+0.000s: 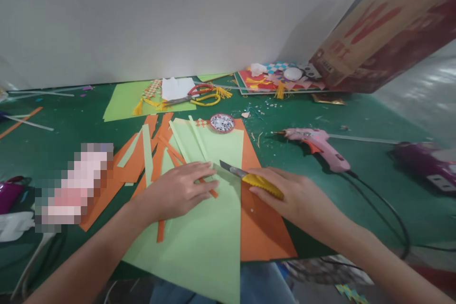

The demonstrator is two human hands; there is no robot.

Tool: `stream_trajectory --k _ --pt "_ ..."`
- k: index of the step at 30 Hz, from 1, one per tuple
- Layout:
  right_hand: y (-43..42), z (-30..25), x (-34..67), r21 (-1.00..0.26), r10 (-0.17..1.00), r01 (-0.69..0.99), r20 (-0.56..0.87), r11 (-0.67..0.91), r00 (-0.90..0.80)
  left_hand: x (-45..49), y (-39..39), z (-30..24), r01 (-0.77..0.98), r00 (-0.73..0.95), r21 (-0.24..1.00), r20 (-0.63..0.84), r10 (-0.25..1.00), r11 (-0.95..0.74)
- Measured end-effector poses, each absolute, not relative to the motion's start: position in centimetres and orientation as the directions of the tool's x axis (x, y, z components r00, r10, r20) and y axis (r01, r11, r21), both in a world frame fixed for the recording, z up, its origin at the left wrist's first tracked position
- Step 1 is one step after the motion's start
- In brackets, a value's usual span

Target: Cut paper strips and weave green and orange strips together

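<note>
Pinching a yellow-handled metal cutter knife (262,185) in right hand (294,190), across the right edge of a pale-green rectangular paper sheet (210,251); resting left hand (178,187) on it with fingers loosely spread. Possibly risking nicked left fingertips upon slipping, from the blade's nearness. At the sheet's far edge, tiny dark-and-pale bits (222,123) in a round red-rimmed dish (223,132).

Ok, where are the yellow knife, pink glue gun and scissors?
Yellow knife (255,182): head view, on its handle.
Pink glue gun (319,139): head view, on its body.
Scissors (181,100): head view, on the blades.
</note>
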State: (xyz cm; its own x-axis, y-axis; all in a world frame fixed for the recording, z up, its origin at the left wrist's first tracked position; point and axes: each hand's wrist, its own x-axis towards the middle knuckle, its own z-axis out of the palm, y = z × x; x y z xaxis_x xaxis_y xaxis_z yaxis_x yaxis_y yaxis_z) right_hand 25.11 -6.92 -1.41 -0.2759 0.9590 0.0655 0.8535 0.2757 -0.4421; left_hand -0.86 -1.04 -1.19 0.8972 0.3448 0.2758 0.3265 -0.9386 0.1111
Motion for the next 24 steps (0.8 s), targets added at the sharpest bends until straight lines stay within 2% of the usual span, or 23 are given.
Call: stream_trajectory --k 5,10,16,24 --pt "-8.6 -2.1 25.9 -0.342 0.941 0.877 0.14 0.338 -0.308 -0.7 -1.1 -0.9 0.328 0.913 0.122 0.214 0.347 -0.937" --pt "-9.7 -1.8 26.0 -0.285 0.896 0.853 0.214 0.437 -0.388 -0.8 -0.9 -1.2 0.354 0.878 0.211 0.259 0.402 -0.911" --pt "-10.4 -1.4 25.7 -0.168 0.838 0.833 0.265 0.527 -0.476 -0.9 -0.7 -1.5 0.366 0.864 0.203 0.288 0.413 -0.908" --pt "-10.1 -1.5 25.3 -0.123 0.773 0.796 0.362 0.593 -0.52 -0.9 -0.7 -1.6 0.399 0.861 0.224 0.243 0.448 -0.889"
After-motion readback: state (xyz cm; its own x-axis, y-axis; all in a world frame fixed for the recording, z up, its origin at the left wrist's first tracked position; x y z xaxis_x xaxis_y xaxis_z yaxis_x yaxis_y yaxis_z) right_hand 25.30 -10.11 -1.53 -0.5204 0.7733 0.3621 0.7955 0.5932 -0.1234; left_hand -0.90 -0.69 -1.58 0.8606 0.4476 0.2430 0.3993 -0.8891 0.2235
